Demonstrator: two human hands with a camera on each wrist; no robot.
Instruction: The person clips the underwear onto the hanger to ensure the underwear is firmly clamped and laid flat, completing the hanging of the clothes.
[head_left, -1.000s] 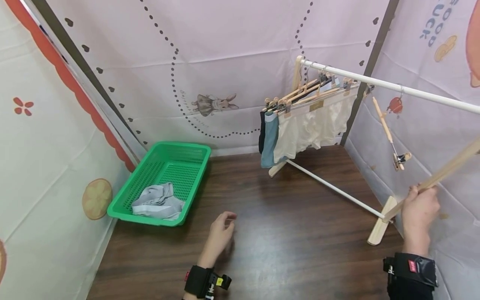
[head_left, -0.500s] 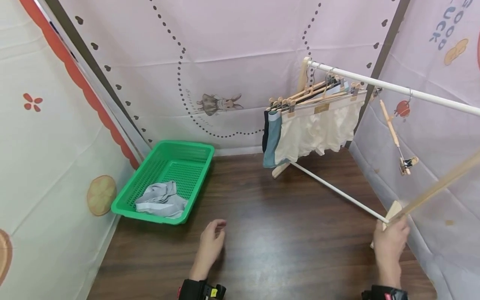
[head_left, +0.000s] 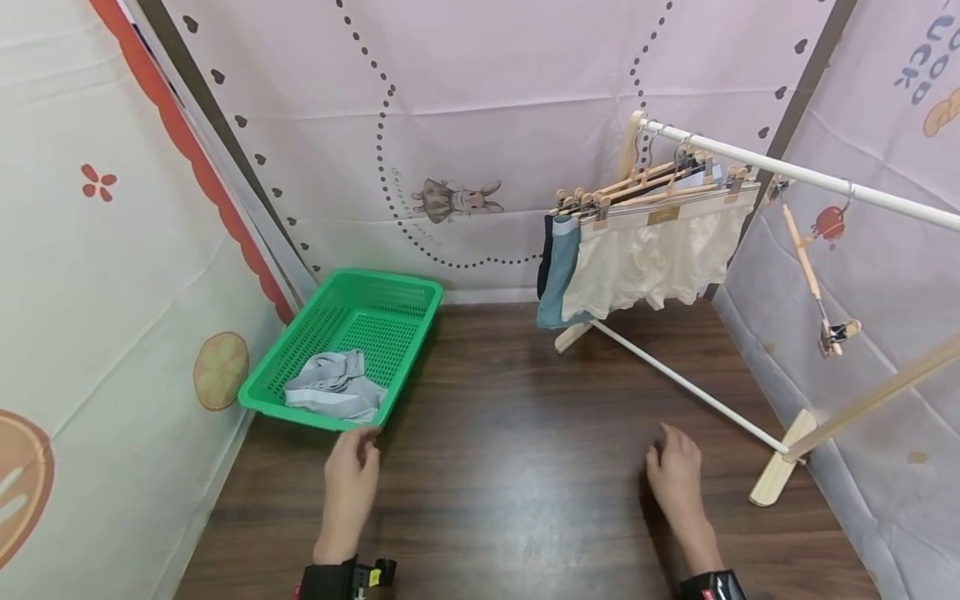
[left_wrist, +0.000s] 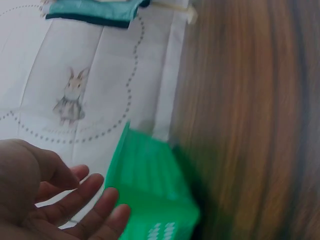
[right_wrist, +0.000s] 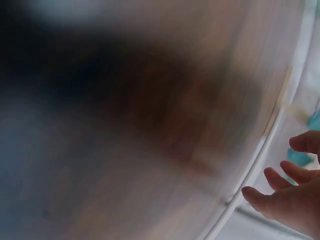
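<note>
Palm down over the dark wooden tabletop (head_left: 510,433), my left hand (head_left: 351,471) holds nothing, and its fingertips are just short of the near corner of the green plastic basket (head_left: 408,312). A crumpled grey garment (head_left: 335,390) lies in the basket. In the left wrist view the left hand (left_wrist: 60,200) shows relaxed, spread fingers beside the basket (left_wrist: 150,195). My right hand (head_left: 673,471) lies empty over the table, left of the drying rack's wooden foot (head_left: 778,471). The blurred right wrist view shows the right hand (right_wrist: 290,192) with loose fingers.
A small drying rack with a white rail (head_left: 795,172) stands at the right. Cream shorts (head_left: 652,258) and a blue garment (head_left: 558,279) hang from wooden hangers. One empty clip hanger (head_left: 808,271) dangles farther along. Printed fabric walls (head_left: 465,125) close in three sides.
My right hand let go of the rack's slanted wooden post and came down leftward to the table. My left hand moved left toward the basket's near corner.
</note>
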